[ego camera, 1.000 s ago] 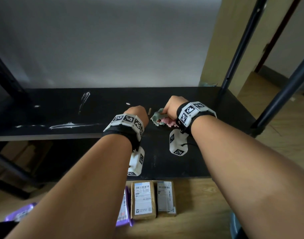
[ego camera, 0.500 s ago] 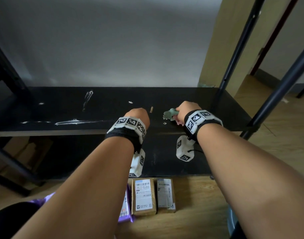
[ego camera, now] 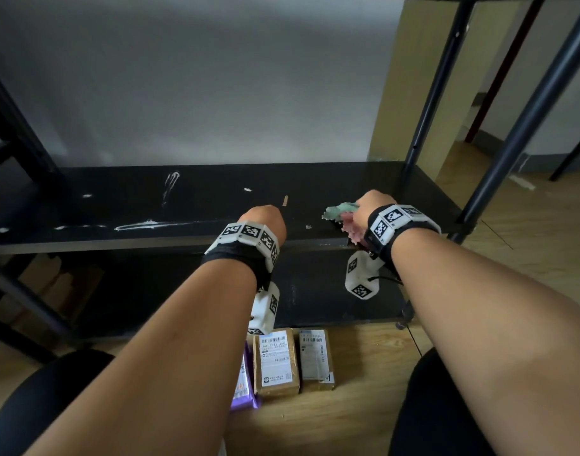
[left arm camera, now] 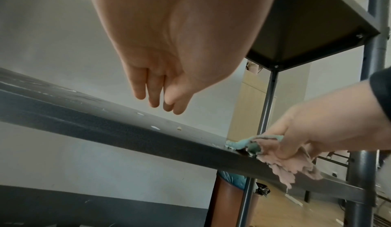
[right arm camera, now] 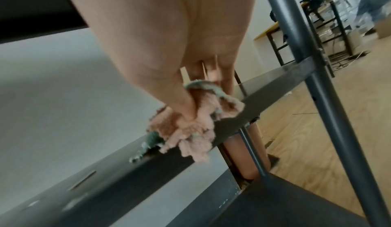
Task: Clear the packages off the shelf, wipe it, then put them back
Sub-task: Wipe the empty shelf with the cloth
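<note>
The black shelf [ego camera: 189,209] carries no packages and shows white smears [ego camera: 143,224] and specks. My right hand [ego camera: 369,205] grips a crumpled pink-and-green cloth [ego camera: 339,214] and presses it on the shelf's front edge, right of centre; from the wrist, the cloth [right arm camera: 196,126] hangs over that edge. My left hand [ego camera: 265,222] hovers just above the shelf's front edge to the cloth's left, and its fingers [left arm camera: 152,95] hang loosely, holding nothing. Two brown labelled packages [ego camera: 275,360] [ego camera: 315,357] and a purple one [ego camera: 244,383] lie on the floor in front of the shelf.
Dark metal posts [ego camera: 525,110] [ego camera: 436,87] stand at the shelf's right end. A lower black shelf [ego camera: 315,291] sits below and an upper shelf [left arm camera: 306,21] overhead. A small brown scrap [ego camera: 285,200] lies mid-shelf. Cardboard [ego camera: 51,281] sits under the left side.
My right hand has slid the cloth to the right along the shelf's front edge. My left hand has stayed at about the same spot.
</note>
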